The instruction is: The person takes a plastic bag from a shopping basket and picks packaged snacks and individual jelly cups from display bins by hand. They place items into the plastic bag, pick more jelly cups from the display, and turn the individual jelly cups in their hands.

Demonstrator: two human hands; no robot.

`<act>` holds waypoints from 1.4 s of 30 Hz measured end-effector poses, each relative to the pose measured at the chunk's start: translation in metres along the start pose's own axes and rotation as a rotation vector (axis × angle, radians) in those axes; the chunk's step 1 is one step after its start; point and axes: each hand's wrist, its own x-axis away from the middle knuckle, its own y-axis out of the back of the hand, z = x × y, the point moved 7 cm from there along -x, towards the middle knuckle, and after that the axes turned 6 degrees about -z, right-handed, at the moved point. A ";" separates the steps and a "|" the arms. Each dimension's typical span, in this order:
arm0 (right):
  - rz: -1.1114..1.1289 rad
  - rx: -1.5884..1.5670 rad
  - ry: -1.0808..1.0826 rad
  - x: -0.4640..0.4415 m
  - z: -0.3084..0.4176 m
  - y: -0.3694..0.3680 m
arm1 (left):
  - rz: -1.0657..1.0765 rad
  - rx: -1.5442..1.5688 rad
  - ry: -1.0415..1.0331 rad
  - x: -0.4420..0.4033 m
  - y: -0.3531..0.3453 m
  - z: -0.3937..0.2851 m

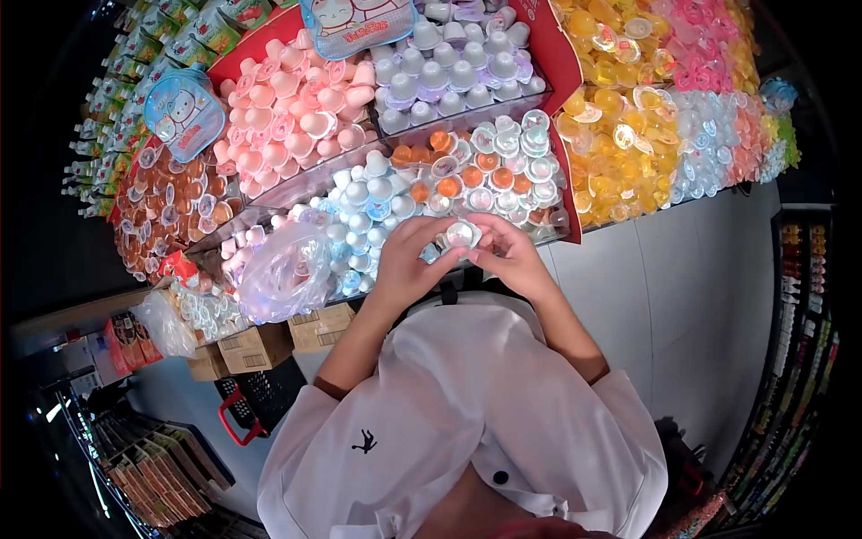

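The left hand (415, 258) and the right hand (507, 253) meet in front of the body, pinching one small cup (462, 235) between their fingertips. The cup is pale, its round face turned up, in the gap between the two thumbs and forefingers. Whether its cover is whole or loosened is too small to tell.

As far as the work goes, one cup is up in the fingers and not yet set down; handling it seems to be the step in hand, judging by the close grip of both hands. Just beyond the fingers lie clear cups (521, 144) and orange cups (449, 187), with blue-and-white cups (357, 217) beside the left hand. Farther past the left hand are pink cups (287, 117), and straight ahead, lilac cups (449, 76); these piles look plentiful. Yellow cups (620, 148) lie beyond the right hand. To the left of the left hand rests a crumpled plastic bag (285, 278), apart from it; its contents cannot be made out.
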 end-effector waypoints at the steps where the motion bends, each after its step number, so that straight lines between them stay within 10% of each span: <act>1: -0.008 -0.015 0.002 0.001 0.001 0.006 | 0.005 0.034 0.025 -0.003 -0.005 0.000; 17: -0.349 0.754 0.706 -0.011 0.064 0.043 | -0.016 0.118 0.152 -0.056 -0.034 -0.003; 42: -0.478 1.125 0.545 -0.114 0.106 0.109 | 0.090 -0.305 -0.220 -0.130 -0.103 -0.009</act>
